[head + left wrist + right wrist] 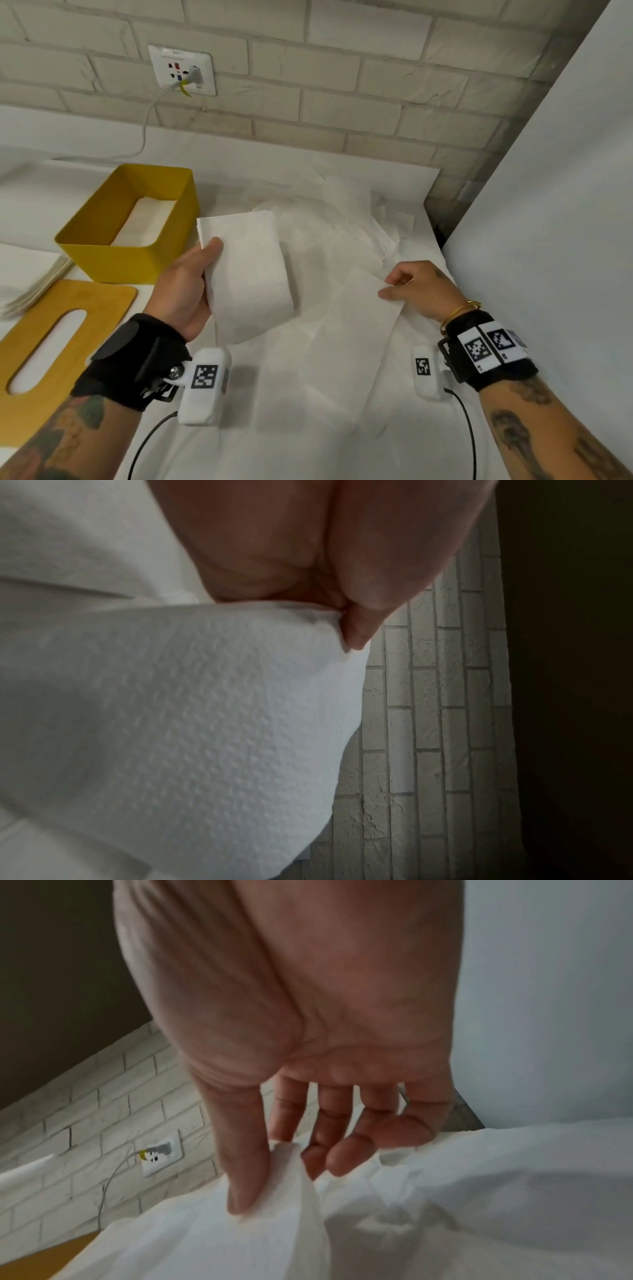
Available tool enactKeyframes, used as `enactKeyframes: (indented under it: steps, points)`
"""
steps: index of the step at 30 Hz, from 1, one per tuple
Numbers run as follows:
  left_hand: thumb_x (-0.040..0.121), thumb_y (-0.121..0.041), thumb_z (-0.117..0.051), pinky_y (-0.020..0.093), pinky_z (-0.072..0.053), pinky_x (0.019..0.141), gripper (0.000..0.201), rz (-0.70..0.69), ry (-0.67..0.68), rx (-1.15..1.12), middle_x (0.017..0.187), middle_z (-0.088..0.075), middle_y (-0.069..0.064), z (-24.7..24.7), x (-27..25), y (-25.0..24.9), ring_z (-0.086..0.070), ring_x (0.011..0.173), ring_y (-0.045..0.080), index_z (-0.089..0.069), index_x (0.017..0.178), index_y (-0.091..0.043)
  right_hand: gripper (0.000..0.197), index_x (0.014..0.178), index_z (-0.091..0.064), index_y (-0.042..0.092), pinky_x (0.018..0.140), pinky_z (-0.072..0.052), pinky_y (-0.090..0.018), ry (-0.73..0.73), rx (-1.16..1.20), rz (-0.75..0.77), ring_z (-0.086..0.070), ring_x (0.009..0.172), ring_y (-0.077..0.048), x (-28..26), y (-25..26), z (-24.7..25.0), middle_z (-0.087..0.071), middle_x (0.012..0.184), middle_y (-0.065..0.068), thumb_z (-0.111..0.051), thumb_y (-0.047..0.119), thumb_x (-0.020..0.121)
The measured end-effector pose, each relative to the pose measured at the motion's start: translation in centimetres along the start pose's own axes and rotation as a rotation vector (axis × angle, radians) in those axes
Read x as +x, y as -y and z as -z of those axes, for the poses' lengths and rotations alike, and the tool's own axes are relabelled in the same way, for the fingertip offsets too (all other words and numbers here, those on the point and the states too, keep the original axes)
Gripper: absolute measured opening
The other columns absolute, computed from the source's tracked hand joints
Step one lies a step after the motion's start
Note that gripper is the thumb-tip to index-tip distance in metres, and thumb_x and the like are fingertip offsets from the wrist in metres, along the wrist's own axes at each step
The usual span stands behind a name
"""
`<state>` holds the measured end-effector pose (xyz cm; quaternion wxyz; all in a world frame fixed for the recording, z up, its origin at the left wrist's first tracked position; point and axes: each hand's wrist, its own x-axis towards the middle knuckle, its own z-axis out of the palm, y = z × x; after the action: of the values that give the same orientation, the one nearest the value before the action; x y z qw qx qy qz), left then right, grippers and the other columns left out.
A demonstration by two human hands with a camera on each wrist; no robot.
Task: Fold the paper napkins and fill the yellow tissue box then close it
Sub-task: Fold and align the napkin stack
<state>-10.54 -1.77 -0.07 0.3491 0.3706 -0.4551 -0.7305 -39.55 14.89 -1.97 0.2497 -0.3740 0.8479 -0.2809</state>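
Note:
My left hand [195,274] grips a folded white napkin [246,274] by its left edge, thumb on top, lifted above the table just right of the yellow tissue box [102,253]. The box stands open with folded napkins [144,219] lying inside. In the left wrist view the embossed folded napkin [205,723] fills the frame under my thumb [359,631]. My right hand [404,287] pinches the edge of an unfolded napkin [356,329] lying on the pile; in the right wrist view thumb and forefinger hold a raised fold of the unfolded napkin [294,1172].
The wooden lid [44,346] with its slot lies flat at the near left. A loose heap of unfolded napkins [342,222] covers the table centre. A white panel [548,205] stands close on the right. A wall socket [183,70] with a cable sits on the brick wall.

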Motion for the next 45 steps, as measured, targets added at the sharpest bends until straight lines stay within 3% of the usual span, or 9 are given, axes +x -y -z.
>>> enactKeyframes:
  steps: [5,8,17,22,28,34,38,42,45]
  points:
    - [0.106,-0.028,-0.047,0.037,-0.054,0.083,0.023,-0.002,0.022,0.000,0.108,-0.078,-0.001,-0.4,0.4,0.0,-0.074,0.099,0.017,-0.067,0.113,-0.020,0.031,0.083,-0.067,0.022,0.086,-0.051,-0.041,-0.037,0.541,0.173,-0.068,0.090,-0.026,-1.3,1.5,1.2,-0.074,0.095,-0.008,-0.089,0.037,0.067]
    - [0.107,-0.027,-0.047,0.036,-0.056,0.082,0.024,0.003,0.049,0.016,0.107,-0.078,0.001,-1.2,0.6,0.0,-0.074,0.100,0.019,-0.067,0.115,-0.017,0.050,0.082,-0.068,0.022,0.080,-0.055,-0.038,0.065,0.843,0.233,-0.071,0.087,-0.023,-2.2,3.0,1.4,-0.075,0.095,-0.009,-0.098,0.042,0.048]
    - [0.107,-0.027,-0.047,0.039,-0.056,0.086,0.029,0.014,0.106,0.051,0.112,-0.076,0.009,-2.7,1.1,-0.8,-0.073,0.104,0.027,-0.066,0.123,-0.012,0.070,0.123,-0.067,0.026,0.066,-0.059,-0.028,0.550,0.854,0.506,-0.072,0.072,-0.022,-6.8,9.3,2.9,-0.072,0.088,-0.014,-0.095,0.017,0.060]
    - [0.107,-0.028,-0.047,0.049,-0.052,0.101,0.034,0.025,0.227,0.044,0.124,-0.072,0.013,-4.3,0.4,-0.4,-0.069,0.114,0.032,-0.062,0.133,-0.011,0.061,0.126,-0.062,0.023,0.081,-0.062,-0.040,0.234,0.881,0.396,-0.074,0.085,-0.028,-5.4,12.6,1.2,-0.075,0.093,-0.017,-0.081,0.006,0.071]
    - [0.109,-0.034,-0.039,0.036,-0.053,0.096,0.038,0.040,0.289,-0.042,0.121,-0.074,0.007,-5.5,-1.0,-0.1,-0.070,0.113,0.021,-0.065,0.129,-0.014,0.049,0.120,-0.063,0.032,0.093,-0.059,-0.044,-0.096,0.770,0.222,-0.073,0.098,-0.026,-2.3,12.2,-3.0,-0.074,0.103,-0.007,-0.084,0.011,0.080]
    - [0.106,-0.050,-0.034,0.032,-0.051,0.097,0.050,0.085,0.285,-0.046,0.122,-0.074,0.002,-5.5,-0.9,0.1,-0.069,0.114,0.015,-0.064,0.129,-0.017,0.051,0.118,-0.061,0.038,0.092,-0.059,-0.047,-0.180,0.697,0.222,-0.074,0.094,-0.021,-1.3,12.0,-4.1,-0.075,0.104,-0.007,-0.086,0.018,0.078]
    - [0.106,-0.037,-0.044,0.047,-0.052,0.104,0.040,0.063,0.279,0.028,0.119,-0.074,0.011,-5.6,-0.6,0.2,-0.070,0.113,0.028,-0.066,0.127,-0.010,0.051,0.118,-0.060,0.038,0.089,-0.059,-0.046,-0.199,0.648,0.213,-0.074,0.091,-0.018,-1.1,12.1,-4.1,-0.076,0.101,-0.004,-0.086,0.022,0.078]
    - [0.105,-0.029,-0.048,0.043,-0.057,0.095,0.034,0.052,0.219,0.014,0.114,-0.075,0.014,-5.6,-0.1,0.2,-0.071,0.109,0.033,-0.067,0.122,-0.007,0.055,0.124,-0.055,0.031,0.091,-0.056,-0.031,-0.291,0.688,0.225,-0.067,0.105,-0.010,-1.5,12.1,-4.5,-0.071,0.112,0.004,-0.087,0.026,0.078]
    - [0.106,-0.029,-0.047,0.046,-0.057,0.093,0.035,0.029,0.199,-0.040,0.117,-0.074,0.015,-5.4,0.1,-0.5,-0.072,0.107,0.033,-0.065,0.125,-0.007,0.076,0.133,-0.048,0.029,0.093,-0.055,-0.031,-0.116,0.784,0.147,-0.066,0.110,-0.011,-2.3,11.3,-5.1,-0.066,0.122,0.002,-0.090,0.027,0.070]
